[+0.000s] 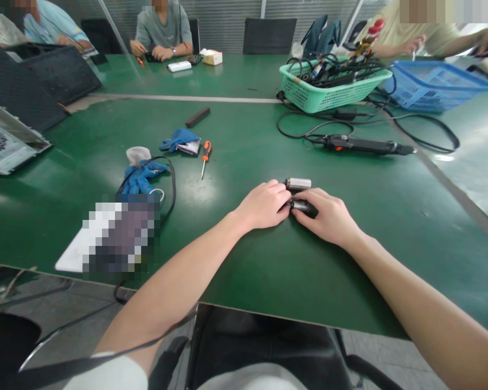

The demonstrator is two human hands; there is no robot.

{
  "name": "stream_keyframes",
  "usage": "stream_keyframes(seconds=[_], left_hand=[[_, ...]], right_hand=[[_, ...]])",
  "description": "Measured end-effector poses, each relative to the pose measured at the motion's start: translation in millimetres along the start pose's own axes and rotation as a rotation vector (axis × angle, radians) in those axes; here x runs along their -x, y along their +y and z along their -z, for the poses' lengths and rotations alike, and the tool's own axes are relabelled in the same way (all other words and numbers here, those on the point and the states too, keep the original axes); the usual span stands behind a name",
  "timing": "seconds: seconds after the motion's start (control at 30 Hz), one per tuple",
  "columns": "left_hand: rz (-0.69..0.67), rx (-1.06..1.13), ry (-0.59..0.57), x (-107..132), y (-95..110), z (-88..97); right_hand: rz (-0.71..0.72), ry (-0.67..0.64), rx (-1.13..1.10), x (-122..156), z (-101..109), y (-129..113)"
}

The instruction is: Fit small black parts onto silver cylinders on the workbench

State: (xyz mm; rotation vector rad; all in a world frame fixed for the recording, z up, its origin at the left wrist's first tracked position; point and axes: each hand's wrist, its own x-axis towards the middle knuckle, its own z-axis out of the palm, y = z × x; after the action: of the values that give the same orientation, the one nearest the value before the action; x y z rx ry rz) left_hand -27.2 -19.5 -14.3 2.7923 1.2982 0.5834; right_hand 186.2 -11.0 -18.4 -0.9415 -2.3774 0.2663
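squarely between closed fingers [280, 201] of left hand [263, 206] and right hand [330, 218], in their grip, a dark cylinder [304, 206]

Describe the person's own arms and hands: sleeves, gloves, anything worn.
The left hand and right hand are ungloved, with no ring or watch showing. Both forearms are uncovered. A white short sleeve shows at the left upper arm, and a thin black cable crosses just above it. No right sleeve is in view.

bare table [268, 254] near; screwdriver [205, 157] left, power tool [361, 144] beyond block.
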Motion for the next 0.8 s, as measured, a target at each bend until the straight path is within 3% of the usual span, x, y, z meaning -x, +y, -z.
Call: stream_keyframes(seconds=[0.8], left_hand=[[0.061,-0.024,0.022,-15,6,-4.8]], right_hand=[[-0.055,0.034,-0.035,3,5,15]])
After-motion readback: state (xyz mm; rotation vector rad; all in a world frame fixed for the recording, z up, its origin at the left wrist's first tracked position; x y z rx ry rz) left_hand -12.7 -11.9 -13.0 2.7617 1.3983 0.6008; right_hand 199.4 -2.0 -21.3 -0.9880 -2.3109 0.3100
